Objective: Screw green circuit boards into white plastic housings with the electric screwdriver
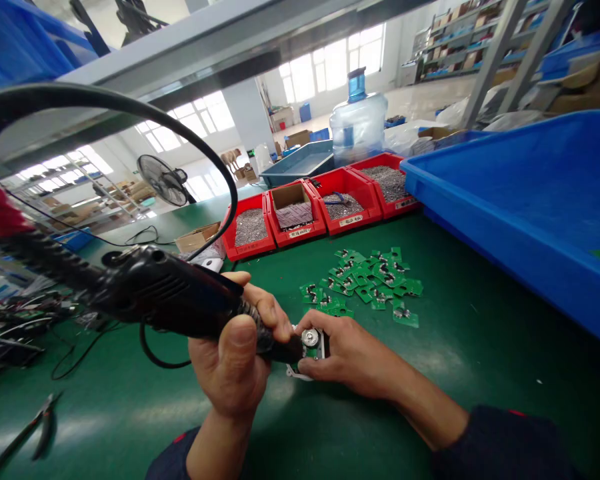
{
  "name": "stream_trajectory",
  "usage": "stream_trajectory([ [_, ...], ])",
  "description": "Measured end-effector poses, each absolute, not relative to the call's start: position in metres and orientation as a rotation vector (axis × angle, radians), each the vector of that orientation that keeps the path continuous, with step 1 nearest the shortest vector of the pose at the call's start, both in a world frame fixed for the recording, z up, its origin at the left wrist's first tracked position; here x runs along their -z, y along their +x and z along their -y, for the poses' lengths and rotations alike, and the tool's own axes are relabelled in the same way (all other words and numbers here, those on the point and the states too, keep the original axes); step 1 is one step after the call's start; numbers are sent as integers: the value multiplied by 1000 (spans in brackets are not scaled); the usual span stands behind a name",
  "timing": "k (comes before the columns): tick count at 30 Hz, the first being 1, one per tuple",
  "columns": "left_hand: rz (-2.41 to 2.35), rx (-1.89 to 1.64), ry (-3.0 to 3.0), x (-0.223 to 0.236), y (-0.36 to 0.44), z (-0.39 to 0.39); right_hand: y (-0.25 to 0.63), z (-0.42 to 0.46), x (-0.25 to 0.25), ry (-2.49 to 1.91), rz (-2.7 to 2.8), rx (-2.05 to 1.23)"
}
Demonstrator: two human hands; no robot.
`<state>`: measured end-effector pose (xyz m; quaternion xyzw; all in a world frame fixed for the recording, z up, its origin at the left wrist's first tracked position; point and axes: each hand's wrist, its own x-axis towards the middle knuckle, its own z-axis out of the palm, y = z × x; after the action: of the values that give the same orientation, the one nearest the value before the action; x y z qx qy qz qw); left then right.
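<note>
My left hand (240, 357) is wrapped round a black electric screwdriver (170, 293) that hangs from a black cable. The screwdriver slants down to the right, and its nose end meets a small white housing (300, 375). Inside that housing sit a round silver metal part (310, 338) and some green circuit board. My right hand (347, 353) grips the housing from the right, thumb in front and fingers behind. The screwdriver's bit is hidden. Just beyond my hands, several small green circuit boards (365, 277) with soldered parts lie in a loose pile.
Red bins (353, 220) of small metal parts line the back of the green table (380, 427). A large blue tray (520, 220) stands at right. Pliers (35, 427) lie front left, near a heap of wired parts (20, 327). A water bottle (360, 120) stands behind.
</note>
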<state>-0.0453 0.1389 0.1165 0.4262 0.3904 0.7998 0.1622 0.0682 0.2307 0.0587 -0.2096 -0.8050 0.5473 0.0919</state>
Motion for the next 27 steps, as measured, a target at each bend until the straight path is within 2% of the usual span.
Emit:
stream_trajectory([
  [13, -1114, -2103, 1329, -115, -40, -145, 67, -229, -59, -576, 2409, -1566],
  [27, -1134, -2319, 1240, -123, -42, -145, 70, -232, -55, -620, 2389, -1613],
])
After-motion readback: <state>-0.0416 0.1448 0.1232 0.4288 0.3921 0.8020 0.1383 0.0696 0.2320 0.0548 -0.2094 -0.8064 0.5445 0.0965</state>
